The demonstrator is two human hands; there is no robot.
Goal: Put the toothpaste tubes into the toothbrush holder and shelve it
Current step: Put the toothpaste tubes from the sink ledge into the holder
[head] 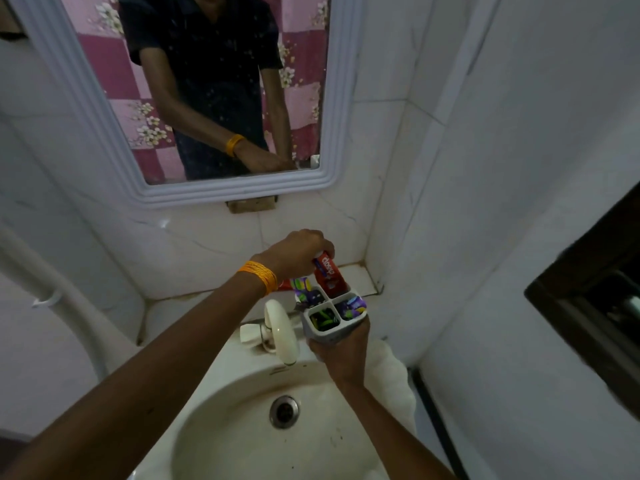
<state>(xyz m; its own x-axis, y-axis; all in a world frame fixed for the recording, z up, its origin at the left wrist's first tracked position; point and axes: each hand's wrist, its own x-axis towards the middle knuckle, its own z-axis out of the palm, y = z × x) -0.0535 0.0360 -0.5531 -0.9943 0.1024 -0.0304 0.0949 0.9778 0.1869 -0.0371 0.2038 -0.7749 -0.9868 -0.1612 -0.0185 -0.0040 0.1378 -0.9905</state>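
A white toothbrush holder [323, 332] with four compartments is held above the back of the sink, my right hand [341, 353] gripping its body from below. My left hand [298, 252], with an orange band at the wrist, grips the cap end of a red toothpaste tube [329, 277]. The tube stands upright with its lower end in the holder's far right compartment. A purple and green printed tube [303, 289] leans in the far left compartment. The two near compartments show colourful bottoms.
A white sink basin [242, 438] with a metal drain [284, 411] lies below my arms. A cream tap [278, 329] stands just left of the holder. A tiled ledge [360, 275] runs behind, under a white-framed mirror [214, 188]. A wall corner closes in on the right.
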